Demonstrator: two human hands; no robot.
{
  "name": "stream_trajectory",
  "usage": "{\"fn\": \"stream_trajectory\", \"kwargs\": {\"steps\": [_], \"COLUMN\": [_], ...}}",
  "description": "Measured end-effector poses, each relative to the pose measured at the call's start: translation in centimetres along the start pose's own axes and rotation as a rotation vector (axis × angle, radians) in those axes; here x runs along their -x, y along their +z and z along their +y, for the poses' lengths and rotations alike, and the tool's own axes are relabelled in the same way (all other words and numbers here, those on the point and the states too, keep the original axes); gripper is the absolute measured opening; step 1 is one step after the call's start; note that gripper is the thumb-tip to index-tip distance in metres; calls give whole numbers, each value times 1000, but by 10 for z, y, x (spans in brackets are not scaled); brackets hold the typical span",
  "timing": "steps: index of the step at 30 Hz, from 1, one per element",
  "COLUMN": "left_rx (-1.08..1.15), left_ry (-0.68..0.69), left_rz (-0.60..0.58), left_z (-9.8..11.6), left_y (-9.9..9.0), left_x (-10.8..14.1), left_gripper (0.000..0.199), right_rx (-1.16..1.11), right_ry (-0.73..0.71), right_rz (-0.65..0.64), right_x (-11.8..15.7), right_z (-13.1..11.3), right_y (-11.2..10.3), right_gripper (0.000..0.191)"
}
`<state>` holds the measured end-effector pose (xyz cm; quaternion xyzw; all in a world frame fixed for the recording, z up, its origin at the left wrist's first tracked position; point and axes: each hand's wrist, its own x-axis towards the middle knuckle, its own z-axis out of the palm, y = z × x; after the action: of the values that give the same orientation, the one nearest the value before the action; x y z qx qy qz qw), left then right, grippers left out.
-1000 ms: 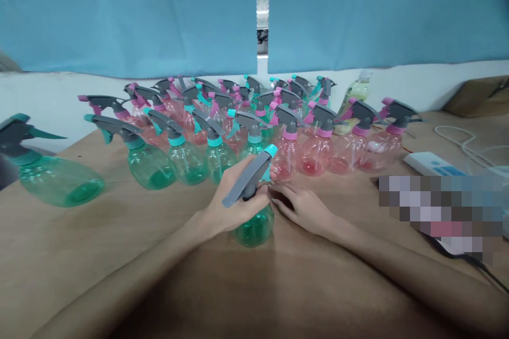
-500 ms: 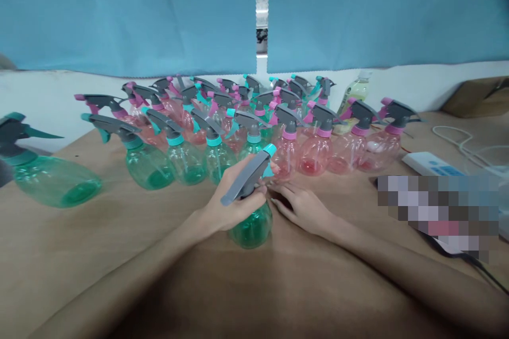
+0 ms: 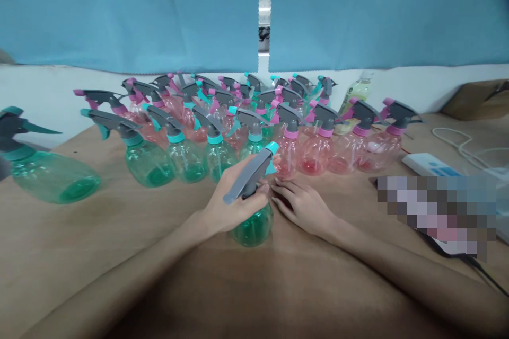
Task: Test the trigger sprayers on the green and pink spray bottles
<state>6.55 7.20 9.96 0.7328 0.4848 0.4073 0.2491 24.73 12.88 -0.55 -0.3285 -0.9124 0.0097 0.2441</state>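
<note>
My left hand [image 3: 234, 198] is wrapped round the neck of a green spray bottle [image 3: 254, 228] with a grey and teal trigger head, whose base rests on the wooden table [image 3: 159, 233]. Just right of that bottle, my right hand [image 3: 304, 206] lies on the table with its fingers apart, holding nothing. Behind both hands stands a front row of spray bottles: green ones [image 3: 186, 159] on the left and pink ones [image 3: 316, 153] on the right. Several more are crowded behind them.
Another green spray bottle [image 3: 58, 177] is at the far left. On the right are a white power strip [image 3: 429, 164], a blurred-out device, white cables [image 3: 457, 140] and a brown object [image 3: 477, 99]. A drink bottle [image 3: 356, 95] stands behind the pink row.
The view has shifted very slightly. Both hands keep the same poses, and the held bottle is where it was.
</note>
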Motion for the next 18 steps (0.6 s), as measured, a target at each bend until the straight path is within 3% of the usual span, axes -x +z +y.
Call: {"fn": "stream_trajectory", "kwargs": {"steps": [18], "left_rx": [78], "left_ry": [-33], "left_rz": [-3], "left_z": [1], "left_y": [1], "left_x": [1], "left_gripper": [18], "right_rx": [2], "right_ry": [8], "right_rz": [-6], "right_x": [0], "right_z": [0], "right_y": [0], "right_gripper": [31]}}
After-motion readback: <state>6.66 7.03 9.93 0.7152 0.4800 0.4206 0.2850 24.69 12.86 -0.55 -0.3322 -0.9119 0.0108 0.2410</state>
